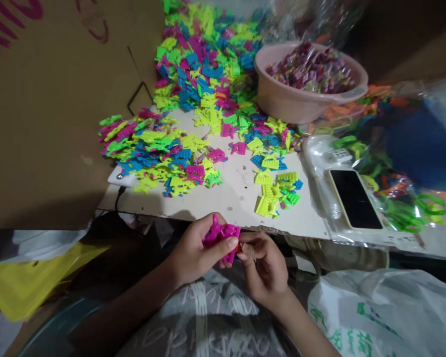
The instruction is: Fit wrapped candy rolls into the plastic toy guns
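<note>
My left hand (pixel 196 255) is closed around a magenta plastic toy piece (pixel 223 232), the thumb pressing across its front. At the right side of that piece, my right hand (pixel 267 265) pinches a small red item in a clear wrapper (pixel 248 249). Its exact kind is partly hidden by the fingers. Both hands are close together, just off the table's front edge and above my lap. On the table beyond them lie similar pieces in yellow, green, blue and magenta: a small group (pixel 269 193) and a heaped stack (pixel 156 151) to the left.
A large pile of coloured pieces (pixel 204 74) covers the back of the table (pixel 230 193). A pink basin (pixel 301 106) holds small wrapped items (pixel 312 69). A phone (pixel 355 198) lies right, near bagged green pieces (pixel 401 218). A cardboard box (pixel 67 124) stands left; a white bag (pixel 386 302) sits lower right.
</note>
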Demonstrator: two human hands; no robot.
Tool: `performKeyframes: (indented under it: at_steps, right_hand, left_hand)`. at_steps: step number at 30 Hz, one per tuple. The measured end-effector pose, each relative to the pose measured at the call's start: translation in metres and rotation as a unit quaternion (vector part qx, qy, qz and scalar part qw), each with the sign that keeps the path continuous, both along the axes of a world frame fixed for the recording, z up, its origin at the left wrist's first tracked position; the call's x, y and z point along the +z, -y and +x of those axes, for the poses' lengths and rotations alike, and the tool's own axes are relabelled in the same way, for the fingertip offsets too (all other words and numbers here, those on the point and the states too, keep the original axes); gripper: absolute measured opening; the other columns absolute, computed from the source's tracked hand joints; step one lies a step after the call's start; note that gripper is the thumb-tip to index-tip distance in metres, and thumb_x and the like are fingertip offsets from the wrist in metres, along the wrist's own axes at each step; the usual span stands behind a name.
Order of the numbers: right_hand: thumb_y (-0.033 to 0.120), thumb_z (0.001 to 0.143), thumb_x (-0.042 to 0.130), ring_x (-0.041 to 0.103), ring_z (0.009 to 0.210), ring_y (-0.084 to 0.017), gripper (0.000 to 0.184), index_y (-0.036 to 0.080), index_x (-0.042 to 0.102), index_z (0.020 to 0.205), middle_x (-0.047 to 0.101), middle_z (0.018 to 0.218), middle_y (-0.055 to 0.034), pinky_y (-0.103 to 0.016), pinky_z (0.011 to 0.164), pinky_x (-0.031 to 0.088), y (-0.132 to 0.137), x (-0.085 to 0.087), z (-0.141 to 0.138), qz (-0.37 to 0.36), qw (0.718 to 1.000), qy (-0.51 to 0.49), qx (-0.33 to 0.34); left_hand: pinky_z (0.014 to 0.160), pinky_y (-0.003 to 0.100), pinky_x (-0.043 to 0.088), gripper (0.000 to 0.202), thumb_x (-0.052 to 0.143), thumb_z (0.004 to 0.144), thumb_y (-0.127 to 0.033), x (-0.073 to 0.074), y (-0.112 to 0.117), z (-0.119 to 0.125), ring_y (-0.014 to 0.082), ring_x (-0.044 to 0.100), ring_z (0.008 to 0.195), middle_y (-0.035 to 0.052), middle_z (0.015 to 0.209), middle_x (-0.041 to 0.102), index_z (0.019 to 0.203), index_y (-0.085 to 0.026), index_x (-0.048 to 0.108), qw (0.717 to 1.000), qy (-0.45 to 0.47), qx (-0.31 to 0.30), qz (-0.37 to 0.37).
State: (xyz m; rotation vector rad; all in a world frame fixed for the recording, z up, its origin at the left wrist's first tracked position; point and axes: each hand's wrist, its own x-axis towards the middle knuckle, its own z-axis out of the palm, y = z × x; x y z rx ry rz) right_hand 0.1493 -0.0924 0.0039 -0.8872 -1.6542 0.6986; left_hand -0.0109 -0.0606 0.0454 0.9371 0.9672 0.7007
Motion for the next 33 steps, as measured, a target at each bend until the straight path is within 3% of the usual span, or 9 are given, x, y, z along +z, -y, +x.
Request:
performKeyframes:
  at_steps: [6,12,14,19,22,27,33]
  right_hand:
    - [-0.001,0.080,0.047,0.061,0.069,-0.019,0.024,0.022,0.048,0.087,0.069,0.086,-0.0093,-0.030,0.058,0.047,-0.0024,0.0015,0.0016,0.069,0.993,0.091,0.008]
    - [0.000,0.081,0.048,0.058,0.067,-0.018,0.023,0.021,0.051,0.090,0.069,0.090,-0.0108,-0.029,0.057,0.046,-0.0009,-0.0018,0.0026,0.073,0.993,0.093,0.016]
    - [0.000,0.083,0.049,0.061,0.074,-0.018,0.023,0.021,0.052,0.090,0.067,0.089,-0.0088,-0.029,0.062,0.048,-0.0003,-0.0018,0.0029,0.043,0.997,0.055,0.019]
    - [0.009,0.090,0.055,0.062,0.079,-0.016,0.015,0.023,0.051,0.086,0.063,0.085,-0.0019,-0.029,0.072,0.049,-0.0013,0.0006,0.0028,-0.119,0.987,-0.092,0.051]
    - [0.011,0.091,0.056,0.060,0.081,-0.015,0.014,0.023,0.050,0.086,0.062,0.086,-0.0011,-0.027,0.073,0.048,-0.0016,0.0018,0.0032,-0.145,0.983,-0.109,0.027]
    - [0.009,0.090,0.056,0.059,0.082,-0.014,0.016,0.023,0.051,0.086,0.061,0.085,-0.0002,-0.026,0.074,0.047,0.0011,0.0022,0.0031,-0.133,0.985,-0.100,0.044]
    - [0.006,0.089,0.056,0.058,0.092,-0.016,0.024,0.025,0.055,0.104,0.061,0.096,-0.0026,-0.029,0.082,0.047,0.0004,0.0006,0.0070,-0.115,0.989,-0.070,-0.057]
  left_hand:
    - [0.048,0.019,0.042,0.044,0.072,0.074,-0.054,-0.0006,0.0063,-0.0011,0.0082,0.053,0.047,-0.0050,0.054,0.057,0.075,-0.019,0.046,0.999,-0.032,0.013,0.010]
    - [0.047,0.018,0.043,0.046,0.074,0.072,-0.054,-0.0004,0.0095,0.0006,0.0075,0.053,0.046,-0.0058,0.053,0.056,0.074,-0.019,0.046,0.999,-0.029,0.028,-0.011]
    - [0.047,0.018,0.044,0.045,0.075,0.072,-0.054,-0.0013,0.0096,0.0016,0.0079,0.054,0.046,-0.0055,0.053,0.057,0.076,-0.018,0.047,0.999,-0.001,0.033,-0.027]
    - [0.046,0.019,0.047,0.043,0.078,0.071,-0.048,-0.0024,0.0050,0.0007,0.0098,0.059,0.047,-0.0039,0.057,0.062,0.079,-0.017,0.050,0.994,0.059,0.029,-0.085]
    - [0.047,0.020,0.048,0.042,0.079,0.071,-0.045,-0.0011,0.0020,-0.0014,0.0097,0.058,0.046,-0.0037,0.054,0.062,0.078,-0.017,0.050,0.994,0.066,0.017,-0.080]
    - [0.051,0.019,0.046,0.035,0.075,0.076,-0.042,0.0009,0.0017,-0.0012,0.0092,0.058,0.049,-0.0028,0.055,0.063,0.079,-0.017,0.051,0.999,0.023,0.034,-0.030]
    - [0.058,0.022,0.046,0.015,0.064,0.084,-0.028,-0.0067,0.0077,-0.0007,0.0102,0.058,0.058,-0.0020,0.066,0.062,0.089,-0.016,0.058,0.987,-0.091,0.032,0.126]
